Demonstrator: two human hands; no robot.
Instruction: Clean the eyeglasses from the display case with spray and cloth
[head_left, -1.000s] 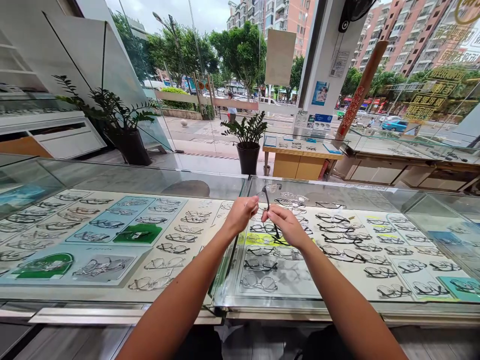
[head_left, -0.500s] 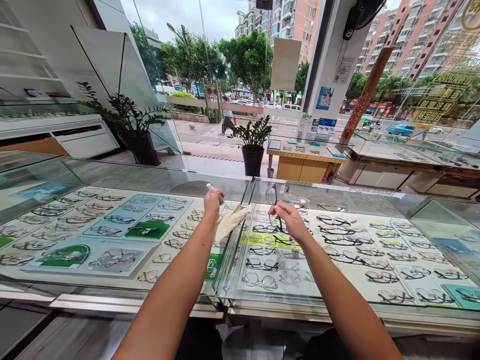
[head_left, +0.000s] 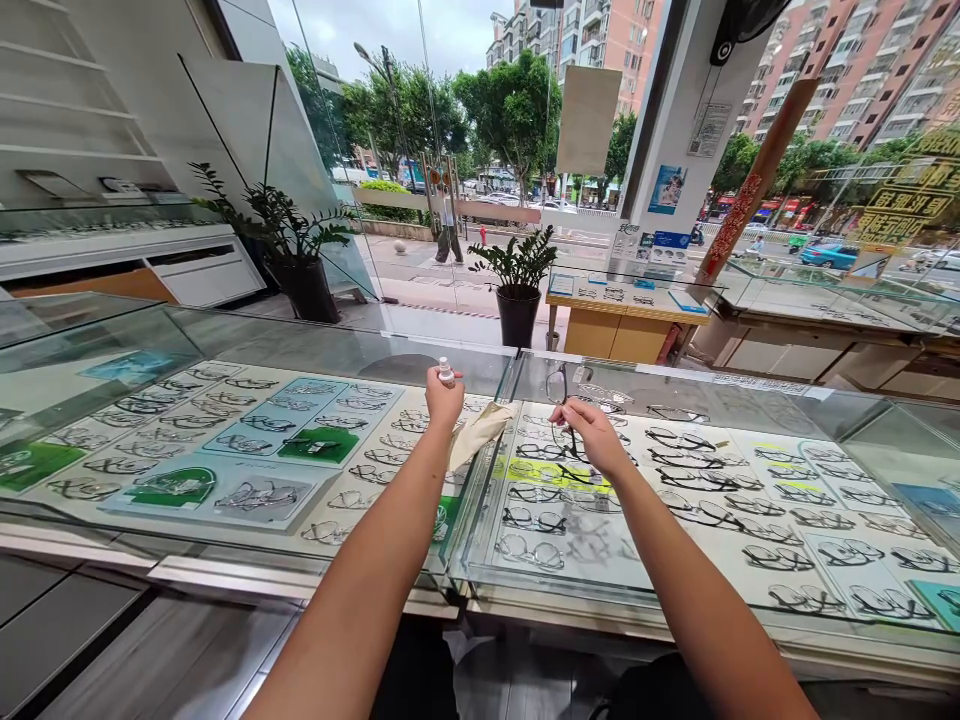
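My left hand (head_left: 444,402) is closed around a small spray bottle (head_left: 446,373) whose white cap sticks up above the fingers. A beige cloth (head_left: 475,434) hangs from the same hand. My right hand (head_left: 594,432) pinches a pair of dark-framed glasses (head_left: 559,390) by one temple, the lenses raised above the glass counter (head_left: 480,560). Both hands hover over the seam between two display cases.
Under the glass lie several rows of glasses on pale trays, with green and blue cards (head_left: 319,443) among them. Potted plants (head_left: 517,285) stand on the floor beyond the counter. Another display counter (head_left: 626,320) stands by the windows at the back right.
My left hand let go of the glasses, moved left and came up with the small bottle and the cloth. The right hand kept hold of the glasses. The view shifted left.
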